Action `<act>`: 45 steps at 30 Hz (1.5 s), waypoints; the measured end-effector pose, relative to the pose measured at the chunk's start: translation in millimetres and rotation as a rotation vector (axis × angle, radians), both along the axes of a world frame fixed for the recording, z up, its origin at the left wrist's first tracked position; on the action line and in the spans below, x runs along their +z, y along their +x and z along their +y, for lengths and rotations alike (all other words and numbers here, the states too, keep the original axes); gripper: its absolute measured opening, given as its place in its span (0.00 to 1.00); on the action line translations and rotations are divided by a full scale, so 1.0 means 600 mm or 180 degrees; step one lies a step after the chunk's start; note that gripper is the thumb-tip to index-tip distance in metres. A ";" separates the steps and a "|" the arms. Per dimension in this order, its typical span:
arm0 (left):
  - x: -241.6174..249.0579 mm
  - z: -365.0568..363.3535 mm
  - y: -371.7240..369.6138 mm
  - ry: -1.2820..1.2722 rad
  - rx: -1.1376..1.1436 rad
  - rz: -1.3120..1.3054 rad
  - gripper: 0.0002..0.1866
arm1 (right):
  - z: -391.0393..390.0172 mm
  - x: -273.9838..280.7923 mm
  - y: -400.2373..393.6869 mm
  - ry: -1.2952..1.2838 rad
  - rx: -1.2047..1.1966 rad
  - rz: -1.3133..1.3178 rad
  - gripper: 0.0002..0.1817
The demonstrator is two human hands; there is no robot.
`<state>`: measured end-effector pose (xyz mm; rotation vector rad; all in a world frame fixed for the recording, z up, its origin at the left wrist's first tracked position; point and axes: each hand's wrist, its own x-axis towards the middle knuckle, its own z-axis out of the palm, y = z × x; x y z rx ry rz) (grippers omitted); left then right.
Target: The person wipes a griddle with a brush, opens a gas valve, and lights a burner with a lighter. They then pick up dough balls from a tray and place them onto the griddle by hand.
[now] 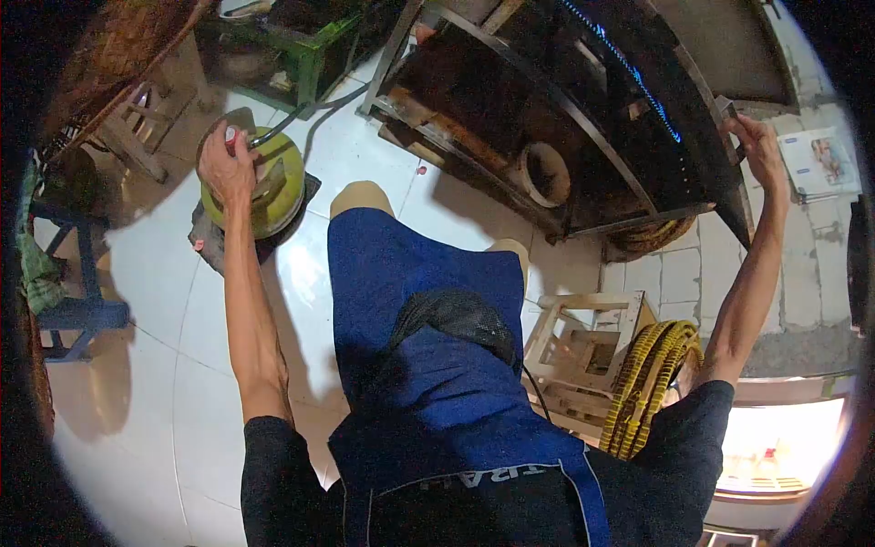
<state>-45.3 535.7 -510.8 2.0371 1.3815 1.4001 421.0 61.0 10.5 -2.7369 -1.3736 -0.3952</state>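
Note:
My left hand [228, 166] is closed around the gas regulator [231, 137], whose red knob shows between the fingers. The regulator sits on top of a green gas cylinder [290, 173], and a dark hose [293, 115] runs from it toward the upper right. My right hand [762, 153] is raised at the far right, its fingertips closed on the upper edge of a dark metal panel [706, 118]. Beside this panel, a row of small blue flames [629, 75] burns along a burner inside the dark metal frame [547, 87].
A round can-like container [544, 175] lies in the frame's lower part. Coiled yellow-and-black bands [643, 387] lean by a wooden stool [570, 342]. A blue stool [82, 314] and a green metal stand [308, 68] are at the left. White tiles [205, 337] cover the floor.

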 end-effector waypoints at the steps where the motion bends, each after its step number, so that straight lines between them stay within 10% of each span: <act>1: 0.003 -0.001 0.001 0.0005 0.0006 -0.0014 0.24 | -0.002 0.002 0.005 0.0154 -0.0235 0.0184 0.20; 45: 0.012 -0.019 0.006 -0.0134 0.0209 0.0081 0.28 | -0.008 0.009 0.008 -0.0309 -0.0224 -0.0404 0.20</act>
